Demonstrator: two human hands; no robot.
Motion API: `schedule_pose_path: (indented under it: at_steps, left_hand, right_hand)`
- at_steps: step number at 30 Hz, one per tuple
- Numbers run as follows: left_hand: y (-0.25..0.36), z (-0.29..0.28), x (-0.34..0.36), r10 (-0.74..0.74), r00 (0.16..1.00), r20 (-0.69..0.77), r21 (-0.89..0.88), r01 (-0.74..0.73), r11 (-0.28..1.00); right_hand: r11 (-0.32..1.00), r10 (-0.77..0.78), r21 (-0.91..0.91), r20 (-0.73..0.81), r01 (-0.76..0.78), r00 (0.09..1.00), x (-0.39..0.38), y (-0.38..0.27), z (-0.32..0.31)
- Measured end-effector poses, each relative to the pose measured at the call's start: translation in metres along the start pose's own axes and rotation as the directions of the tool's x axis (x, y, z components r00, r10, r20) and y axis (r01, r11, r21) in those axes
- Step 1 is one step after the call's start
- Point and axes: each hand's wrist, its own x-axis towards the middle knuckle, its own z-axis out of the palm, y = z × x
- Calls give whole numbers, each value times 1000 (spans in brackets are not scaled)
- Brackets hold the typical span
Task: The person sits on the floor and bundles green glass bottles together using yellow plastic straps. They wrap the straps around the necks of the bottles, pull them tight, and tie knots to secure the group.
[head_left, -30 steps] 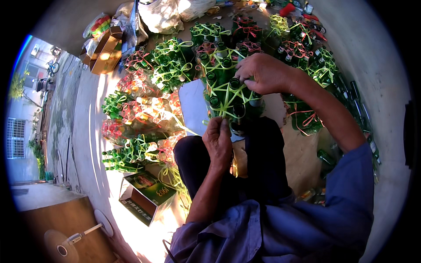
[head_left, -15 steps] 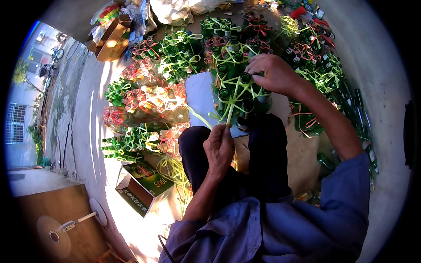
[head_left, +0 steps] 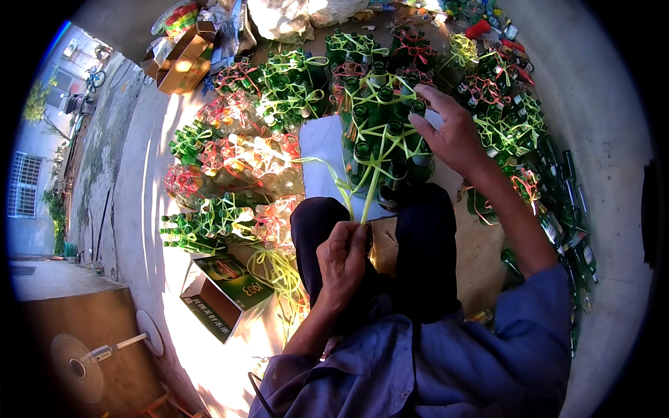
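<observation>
In front of my knees a bundle of green glass bottles (head_left: pixel 359 152) stands upright on a pale board (head_left: pixel 319 143). Yellow-green plastic strap (head_left: pixel 371 194) is laced around the bottle necks in a star-like web, and its tail runs toward me. Above my lap, my left hand (head_left: pixel 341 258) pinches that tail, which is pulled taut. A looser length of strap curves off to the left of it. At the bundle's right side my right hand (head_left: pixel 453 136) is open, thumb and fingers apart beside the bottle necks; whether a fingertip touches one I cannot tell.
Strapped bottle bundles (head_left: pixel 289 90) crowd the far and left sides. Loose green bottles (head_left: pixel 571 195) lie along the right wall. Lower left are an open green carton (head_left: pixel 233 285), a heap of yellow strap (head_left: pixel 279 272) and a white fan (head_left: pixel 104 354). A brown box (head_left: pixel 185 63) sits far left.
My left hand has drawn the strap tail closer to my lap. My right hand has come away from the bottle neck toward the right, its fingers spreading.
</observation>
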Motion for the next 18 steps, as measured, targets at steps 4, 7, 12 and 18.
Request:
schedule_pose_path:
  at_steps: [4, 7, 12, 18]
  left_hand:
    - [9, -5, -2, -33, 999, 1, -36, 33, 999]
    - [1, -5, 9, 331, 943, -38, 88, -327, 941]
    - [16, 2, 15, 309, 949, 62, -148, -298, 943]
    - [24, 16, 17, 184, 972, 147, -274, -139, 952]
  right_hand:
    - [998, 66, 20, -18, -66, 998, -34, -19, -14]
    - [996, 50, -68, 8, -49, 999, -57, -31, -11]
    - [978, 201, -61, 6, -201, 979, -85, -43, 24]
    - [955, 295, 56, -97, -290, 951, -85, -46, 50]
